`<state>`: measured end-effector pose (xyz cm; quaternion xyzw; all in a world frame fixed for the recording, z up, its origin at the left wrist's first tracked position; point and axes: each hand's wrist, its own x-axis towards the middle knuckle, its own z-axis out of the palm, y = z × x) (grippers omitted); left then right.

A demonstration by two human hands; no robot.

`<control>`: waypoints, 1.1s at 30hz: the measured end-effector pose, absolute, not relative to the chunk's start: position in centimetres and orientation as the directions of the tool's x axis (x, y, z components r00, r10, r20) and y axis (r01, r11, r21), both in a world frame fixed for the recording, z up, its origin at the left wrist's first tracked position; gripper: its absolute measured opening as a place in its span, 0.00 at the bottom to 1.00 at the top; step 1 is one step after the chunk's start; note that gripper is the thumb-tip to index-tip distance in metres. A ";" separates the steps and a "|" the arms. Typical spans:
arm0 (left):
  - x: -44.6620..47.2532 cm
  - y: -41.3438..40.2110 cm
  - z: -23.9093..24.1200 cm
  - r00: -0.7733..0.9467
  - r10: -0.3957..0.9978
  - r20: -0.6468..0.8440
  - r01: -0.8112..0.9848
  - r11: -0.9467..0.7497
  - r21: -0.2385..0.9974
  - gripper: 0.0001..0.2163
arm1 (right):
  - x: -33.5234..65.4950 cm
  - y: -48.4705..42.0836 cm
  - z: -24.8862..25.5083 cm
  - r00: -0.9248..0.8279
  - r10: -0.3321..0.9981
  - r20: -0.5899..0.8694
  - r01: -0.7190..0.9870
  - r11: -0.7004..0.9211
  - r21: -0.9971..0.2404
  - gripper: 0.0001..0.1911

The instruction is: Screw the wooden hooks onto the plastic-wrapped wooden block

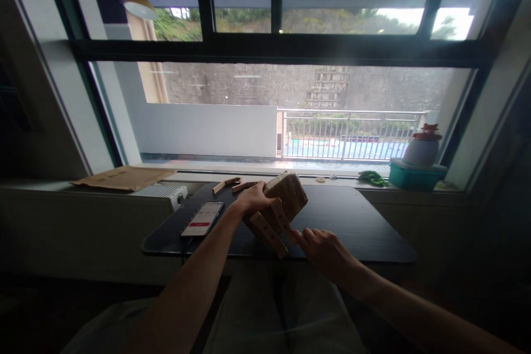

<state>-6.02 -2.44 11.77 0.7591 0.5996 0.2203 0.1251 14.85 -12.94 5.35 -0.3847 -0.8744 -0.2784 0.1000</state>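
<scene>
A wooden assembled piece, blocky with two slats sticking out at its lower front, is tilted above the dark table. My left hand grips its left side, fingers wrapped round it. My right hand is closed at the lower slat, fingertips pinching its end. Two loose wooden strips lie on the table behind the left hand.
A phone with a lit screen lies at the table's left, a cable hanging from it. On the window sill are a flat cardboard sheet, a white device, a green cloth and a teal box with a white jar.
</scene>
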 end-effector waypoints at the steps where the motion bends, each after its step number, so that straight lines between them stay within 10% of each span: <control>1: -6.0 -2.4 11.8 0.187 0.965 0.186 0.855 -0.253 0.453 0.33 | 14.8 -12.9 5.1 -0.660 0.631 0.408 0.751 0.543 0.375 0.18; 11: -5.9 -2.7 12.1 0.174 0.968 0.180 0.862 -0.239 0.447 0.31 | 13.7 -13.5 3.8 -0.219 0.865 0.451 0.895 0.362 -0.261 0.13; 23: -6.2 -2.2 11.7 0.203 0.959 0.197 0.863 -0.270 0.428 0.33 | 15.2 -13.2 6.3 -0.673 0.640 0.370 0.737 0.545 0.399 0.21; 28: -6.3 -2.1 11.6 0.208 0.957 0.201 0.862 -0.276 0.424 0.33 | 15.0 -13.0 5.2 -0.605 0.665 0.437 0.796 0.526 0.301 0.18; 33: -6.4 -1.9 11.5 0.216 0.955 0.204 0.859 -0.286 0.424 0.33 | 14.3 -13.0 3.2 -0.354 0.767 0.536 0.880 0.467 -0.087 0.13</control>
